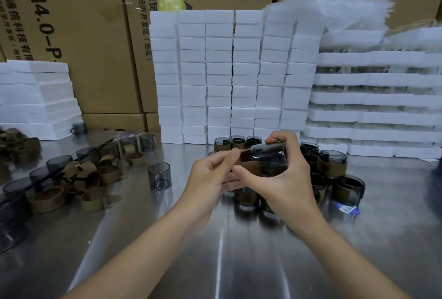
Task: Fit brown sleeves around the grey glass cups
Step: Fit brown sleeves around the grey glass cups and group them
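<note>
Two hands, frame centre: right hand (282,179) grips the likely slick, breakable grey cup (270,157) by its wall; left hand (210,175) fingers pinch the pliable brown sleeve (247,167) edge.

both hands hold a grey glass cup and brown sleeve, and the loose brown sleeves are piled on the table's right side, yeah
No: in the head view the loose brown sleeves are piled on the left side of the metal table. The rest holds.

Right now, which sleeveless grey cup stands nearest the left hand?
The lone bare cup upright just left of the left hand; the other bare cups stand farther away.
</note>
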Demonstrator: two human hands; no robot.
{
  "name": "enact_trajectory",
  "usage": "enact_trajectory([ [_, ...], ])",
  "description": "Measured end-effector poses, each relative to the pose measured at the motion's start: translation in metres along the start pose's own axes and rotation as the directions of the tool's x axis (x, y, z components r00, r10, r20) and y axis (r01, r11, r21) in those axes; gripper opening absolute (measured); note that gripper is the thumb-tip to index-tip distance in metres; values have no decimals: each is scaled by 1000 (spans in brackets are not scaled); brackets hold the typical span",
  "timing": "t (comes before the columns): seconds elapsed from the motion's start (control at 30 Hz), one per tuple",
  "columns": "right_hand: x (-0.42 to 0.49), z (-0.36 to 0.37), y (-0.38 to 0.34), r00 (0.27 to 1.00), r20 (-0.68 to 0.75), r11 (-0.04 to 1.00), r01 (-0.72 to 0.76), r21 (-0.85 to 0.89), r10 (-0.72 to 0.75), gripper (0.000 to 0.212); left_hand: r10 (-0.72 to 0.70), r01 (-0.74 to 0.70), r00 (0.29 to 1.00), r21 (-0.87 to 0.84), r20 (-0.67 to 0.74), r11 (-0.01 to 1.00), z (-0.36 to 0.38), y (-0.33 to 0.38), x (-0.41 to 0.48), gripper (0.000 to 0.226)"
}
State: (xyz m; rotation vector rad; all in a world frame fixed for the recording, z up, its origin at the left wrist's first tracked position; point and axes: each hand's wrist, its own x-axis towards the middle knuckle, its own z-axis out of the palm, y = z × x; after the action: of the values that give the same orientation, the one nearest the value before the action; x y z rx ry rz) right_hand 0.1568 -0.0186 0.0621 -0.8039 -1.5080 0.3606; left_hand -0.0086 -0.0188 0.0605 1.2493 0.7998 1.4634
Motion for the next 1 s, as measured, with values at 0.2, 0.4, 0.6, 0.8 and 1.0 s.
enact_trajectory([
  [0.2,-6,5,3,993,16,992,114,-46,-114,61,-33,34,999,21,-37,999,7,4,-6,45],
  [0.4,-9,5,12,981,151,989,133,-67,-122,63,-120,122,989,-24,91,992,-1,16,-6,34],
  [0.6,-12,1,20,962,222,970,196,-144,-161,59,-121,121,983,7,137,993,-1,19,-5,32],
  [0.8,-8,-2,18,953,275,985,156,-80,-129,51,-123,123,976,8,182,992,-6,23,-3,38],
  [1.0,-1,-4,18,934,356,995,46,-84,-13,62,-144,137,960,43,241,990,-10,20,-1,44],
])
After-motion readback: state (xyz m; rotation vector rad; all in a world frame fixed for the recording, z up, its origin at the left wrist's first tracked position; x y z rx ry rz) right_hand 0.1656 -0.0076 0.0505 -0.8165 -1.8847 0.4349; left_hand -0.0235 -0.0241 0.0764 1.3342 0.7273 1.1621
